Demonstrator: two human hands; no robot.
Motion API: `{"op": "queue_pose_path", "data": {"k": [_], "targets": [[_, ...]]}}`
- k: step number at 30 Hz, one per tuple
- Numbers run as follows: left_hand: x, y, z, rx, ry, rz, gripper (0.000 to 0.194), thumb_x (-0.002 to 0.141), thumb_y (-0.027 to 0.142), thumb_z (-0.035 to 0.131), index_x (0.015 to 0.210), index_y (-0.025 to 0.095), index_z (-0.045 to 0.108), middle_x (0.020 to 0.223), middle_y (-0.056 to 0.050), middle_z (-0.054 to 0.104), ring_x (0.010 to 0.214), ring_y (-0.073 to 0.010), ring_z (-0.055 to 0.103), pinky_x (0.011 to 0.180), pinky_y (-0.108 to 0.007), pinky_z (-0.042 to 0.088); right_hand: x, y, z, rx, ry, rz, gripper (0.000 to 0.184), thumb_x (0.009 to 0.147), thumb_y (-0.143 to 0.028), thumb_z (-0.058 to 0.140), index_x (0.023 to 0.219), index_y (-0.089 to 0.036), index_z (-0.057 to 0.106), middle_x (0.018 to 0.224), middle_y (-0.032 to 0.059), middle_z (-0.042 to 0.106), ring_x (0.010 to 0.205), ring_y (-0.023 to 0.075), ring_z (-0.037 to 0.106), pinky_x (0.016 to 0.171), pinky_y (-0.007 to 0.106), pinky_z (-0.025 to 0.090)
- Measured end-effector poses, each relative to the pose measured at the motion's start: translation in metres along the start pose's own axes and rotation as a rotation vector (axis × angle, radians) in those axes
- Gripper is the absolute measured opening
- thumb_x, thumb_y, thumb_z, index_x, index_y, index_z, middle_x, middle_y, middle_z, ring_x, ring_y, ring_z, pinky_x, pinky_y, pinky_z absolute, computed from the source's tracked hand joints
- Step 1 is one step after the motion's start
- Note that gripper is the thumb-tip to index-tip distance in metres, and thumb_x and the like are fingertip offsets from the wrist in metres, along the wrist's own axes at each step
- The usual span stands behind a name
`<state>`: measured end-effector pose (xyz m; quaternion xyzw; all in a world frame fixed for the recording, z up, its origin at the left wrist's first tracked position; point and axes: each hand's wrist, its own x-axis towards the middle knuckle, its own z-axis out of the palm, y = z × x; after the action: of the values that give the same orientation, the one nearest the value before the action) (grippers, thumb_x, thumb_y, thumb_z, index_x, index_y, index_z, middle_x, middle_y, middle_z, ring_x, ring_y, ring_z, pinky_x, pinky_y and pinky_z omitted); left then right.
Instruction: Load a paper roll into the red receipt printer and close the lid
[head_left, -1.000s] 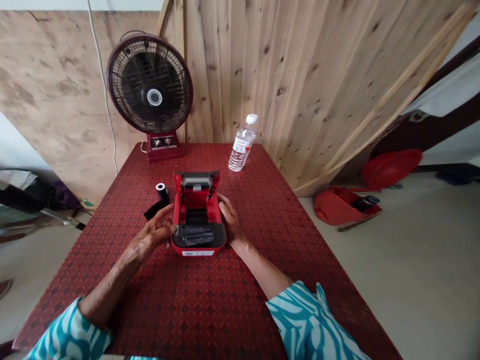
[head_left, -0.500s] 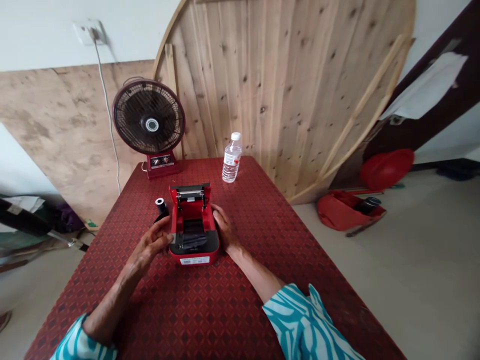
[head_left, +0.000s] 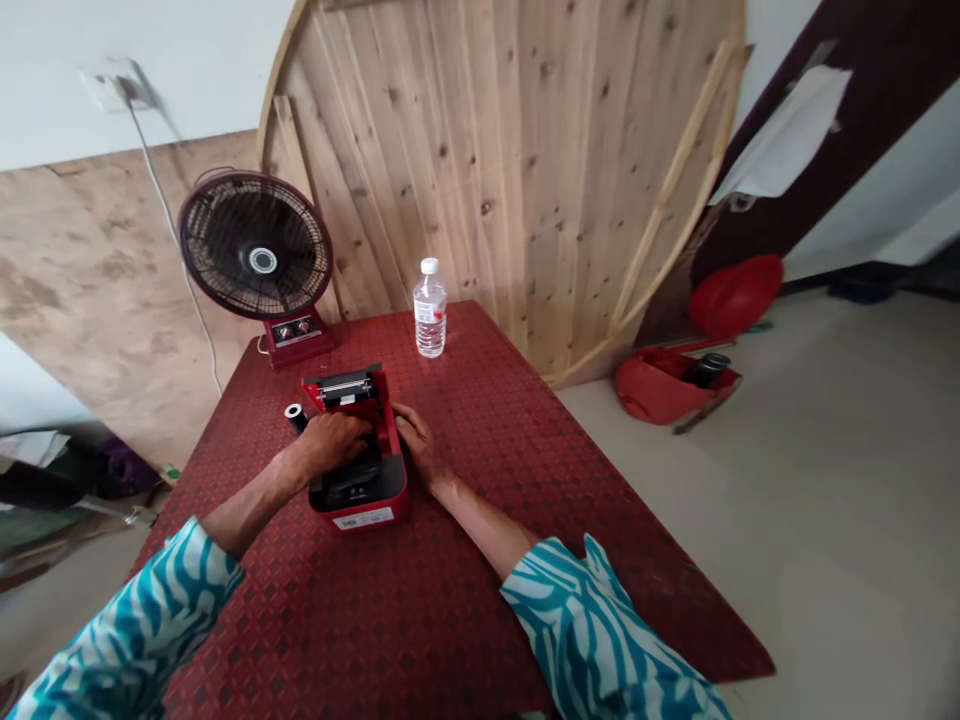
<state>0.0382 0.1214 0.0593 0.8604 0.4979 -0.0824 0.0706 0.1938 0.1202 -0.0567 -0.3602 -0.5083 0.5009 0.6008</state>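
Observation:
A small red printer (head_left: 373, 490) with its lid up sits in the middle of a table with a red patterned cloth (head_left: 420, 600). My left hand (head_left: 332, 438) reaches into the printer's open bay, fingers curled over the inside; what it touches there is hidden. Against the printer's right side rests my right hand (head_left: 415, 443), steadying it. A black roll with a white core (head_left: 294, 414) lies just left of the printer, behind my left hand.
A dark red table fan (head_left: 257, 262) stands at the table's back left with a cord up to a wall socket. A clear water bottle (head_left: 430, 309) stands at the back. Wooden boards lean on the wall. Red bags (head_left: 660, 385) lie on the floor at right.
My left hand has moved from the printer's left edge into the open bay. The camera has pulled back and turned, so the whole scene sits further left.

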Motion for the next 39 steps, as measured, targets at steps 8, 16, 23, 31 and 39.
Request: {"op": "queue_pose_path", "data": {"k": [8, 16, 23, 31, 39], "targets": [[-0.003, 0.005, -0.008, 0.043, -0.042, 0.033, 0.027, 0.081, 0.017, 0.061, 0.107, 0.019, 0.063, 0.113, -0.009, 0.070, 0.107, -0.0258, 0.064, 0.087, -0.034, 0.049, 0.000, -0.005, 0.000, -0.013, -0.006, 0.004, 0.034, 0.085, -0.044, 0.051, 0.111, -0.027, 0.065, 0.116, 0.0013, 0.068, 0.114, 0.0205, 0.057, 0.103, 0.036, 0.040], [-0.050, -0.010, -0.027, -0.126, 0.414, 0.138, 0.041, 0.083, 0.026, 0.058, 0.124, 0.022, 0.056, 0.109, -0.007, 0.067, 0.100, -0.0217, 0.064, 0.087, -0.033, 0.050, -0.002, -0.007, -0.001, -0.025, -0.004, 0.016, 0.036, 0.083, -0.045, 0.052, 0.111, -0.025, 0.064, 0.117, 0.0026, 0.067, 0.115, 0.0216, 0.057, 0.104, 0.038, 0.040], [-0.104, -0.087, -0.034, -0.464, 0.652, -0.320, 0.043, 0.073, 0.048, 0.061, 0.106, 0.020, 0.064, 0.088, -0.003, 0.068, 0.075, -0.0196, 0.067, 0.071, -0.031, 0.054, -0.003, -0.006, -0.001, -0.001, 0.012, 0.039, 0.035, 0.082, -0.045, 0.053, 0.109, -0.026, 0.065, 0.117, 0.0030, 0.067, 0.115, 0.0225, 0.057, 0.103, 0.039, 0.040], [-0.072, -0.144, 0.042, -0.661, 0.557, -0.459, 0.034, 0.060, 0.046, 0.062, 0.082, 0.019, 0.058, 0.078, -0.003, 0.070, 0.079, -0.0223, 0.068, 0.073, -0.033, 0.054, -0.002, -0.003, -0.002, -0.036, 0.027, 0.038, 0.035, 0.081, -0.045, 0.053, 0.108, -0.025, 0.065, 0.118, 0.0042, 0.067, 0.115, 0.0231, 0.058, 0.103, 0.041, 0.040], [-0.064, -0.148, 0.053, -0.608, 0.432, -0.428, 0.060, 0.068, 0.057, 0.057, 0.112, 0.017, 0.064, 0.108, -0.012, 0.073, 0.095, -0.0278, 0.069, 0.083, -0.036, 0.054, -0.002, -0.003, -0.004, -0.067, 0.018, 0.032, 0.033, 0.083, -0.043, 0.052, 0.108, -0.027, 0.065, 0.116, 0.0027, 0.068, 0.114, 0.0218, 0.058, 0.103, 0.039, 0.040]]}}
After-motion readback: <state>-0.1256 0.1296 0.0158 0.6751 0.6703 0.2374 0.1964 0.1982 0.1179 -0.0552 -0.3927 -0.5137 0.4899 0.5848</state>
